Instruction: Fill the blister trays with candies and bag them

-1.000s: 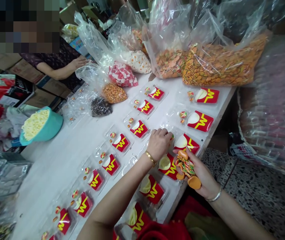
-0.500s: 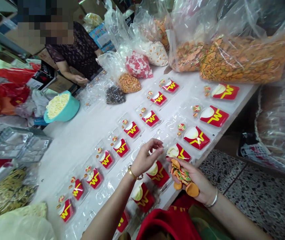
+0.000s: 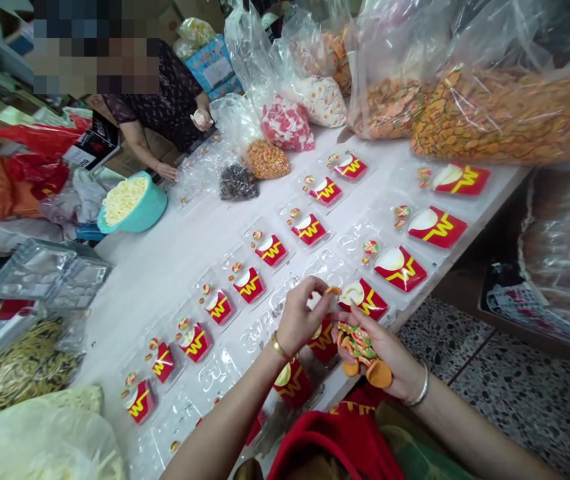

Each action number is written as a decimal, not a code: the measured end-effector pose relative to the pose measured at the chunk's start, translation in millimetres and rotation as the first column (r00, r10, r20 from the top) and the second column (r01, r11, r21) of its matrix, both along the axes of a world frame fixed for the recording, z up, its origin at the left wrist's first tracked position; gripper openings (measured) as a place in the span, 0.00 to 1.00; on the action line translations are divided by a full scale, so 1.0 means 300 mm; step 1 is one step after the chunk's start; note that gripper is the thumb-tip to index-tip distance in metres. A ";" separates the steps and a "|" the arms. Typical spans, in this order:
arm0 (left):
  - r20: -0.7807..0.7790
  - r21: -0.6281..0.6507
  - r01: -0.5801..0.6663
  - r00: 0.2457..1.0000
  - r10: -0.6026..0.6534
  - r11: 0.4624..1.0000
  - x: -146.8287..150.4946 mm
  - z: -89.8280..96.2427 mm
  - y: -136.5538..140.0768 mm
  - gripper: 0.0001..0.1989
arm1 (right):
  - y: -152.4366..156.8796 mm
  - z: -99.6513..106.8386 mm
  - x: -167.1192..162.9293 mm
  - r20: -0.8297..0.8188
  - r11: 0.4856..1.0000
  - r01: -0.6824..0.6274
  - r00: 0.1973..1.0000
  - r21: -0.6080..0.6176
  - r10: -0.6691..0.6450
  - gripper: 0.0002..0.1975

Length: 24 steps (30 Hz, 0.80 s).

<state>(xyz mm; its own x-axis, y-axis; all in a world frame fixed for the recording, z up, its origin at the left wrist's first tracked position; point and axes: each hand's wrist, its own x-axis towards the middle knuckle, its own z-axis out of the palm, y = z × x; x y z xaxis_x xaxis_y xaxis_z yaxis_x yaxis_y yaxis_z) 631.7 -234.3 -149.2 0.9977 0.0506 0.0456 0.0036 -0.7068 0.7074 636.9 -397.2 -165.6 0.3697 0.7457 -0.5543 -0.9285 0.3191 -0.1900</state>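
One orange piece point(image 3: 333, 291) sits pinched in the left hand point(image 3: 299, 319); the right hand point(image 3: 399, 359), cupping a mixed pile point(image 3: 357, 339), is best held level so nothing spills.

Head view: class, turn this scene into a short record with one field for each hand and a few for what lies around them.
Left hand: pinches an orange piece
Right hand: cups a handful of mixed pieces
Table: bears clear plastic trays, many holding red cartons marked in yellow
Turquoise bowl: heaped with pale strips
Large bag: clear, holding many orange pieces
Across the table: another person, patterned dark top
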 end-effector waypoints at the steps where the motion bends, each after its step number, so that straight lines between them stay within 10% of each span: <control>1: 0.039 0.052 -0.018 0.999 0.016 0.998 0.019 -0.023 0.013 0.05 | -0.004 -0.003 0.003 -0.001 1.000 0.012 1.000 0.016 -0.012 0.17; 7: 0.048 0.485 0.220 0.960 -0.276 0.847 0.103 -0.132 0.050 0.09 | -0.035 -0.021 0.042 -0.002 0.993 0.115 0.993 -0.008 -0.115 0.16; 13: -0.065 0.554 0.315 0.939 -0.337 0.770 0.073 -0.151 0.040 0.13 | -0.041 -0.032 0.063 -0.007 0.986 0.164 0.986 -0.021 -0.165 0.12; 20: -0.071 0.299 0.313 0.949 -0.306 0.901 0.028 -0.016 0.014 0.18 | -0.026 -0.049 0.043 -0.050 0.982 0.183 0.981 -0.043 -0.185 0.11; 24: -0.079 0.076 0.464 0.885 -0.459 0.883 -0.074 0.095 -0.075 0.19 | 0.006 -0.043 0.024 -0.127 0.979 0.190 0.972 -0.075 -0.198 0.11</control>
<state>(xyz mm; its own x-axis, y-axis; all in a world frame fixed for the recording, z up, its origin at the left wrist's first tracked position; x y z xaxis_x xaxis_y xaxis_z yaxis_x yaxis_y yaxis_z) 609.5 -256.9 -120.6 0.9082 -0.4175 -0.0300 -0.2998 -0.6988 0.6494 644.1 -395.4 -178.6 0.4235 0.6296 -0.6514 -0.8684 0.4869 -0.0940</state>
